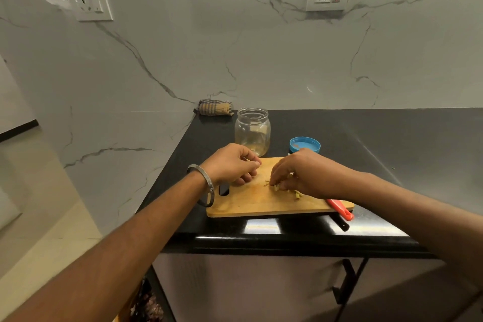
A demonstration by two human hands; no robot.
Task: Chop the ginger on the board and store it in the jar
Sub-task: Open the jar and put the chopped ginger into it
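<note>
Dim, even indoor light; glare streaks on the marble wall [235, 47]; wide-angle bending at edges.

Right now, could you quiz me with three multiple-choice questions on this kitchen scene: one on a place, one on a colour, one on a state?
1. Where does the jar stand?
A. on the board
B. behind the board, on the counter
C. on the floor

2. What colour is the lid?
A. blue
B. green
C. white

3. The jar is:
A. closed
B. tipped over
C. open and upright

Answers: 1 B, it sits past the cutting board; 2 A, the lid is plainly blue; 3 C, the lid lies beside it.
</note>
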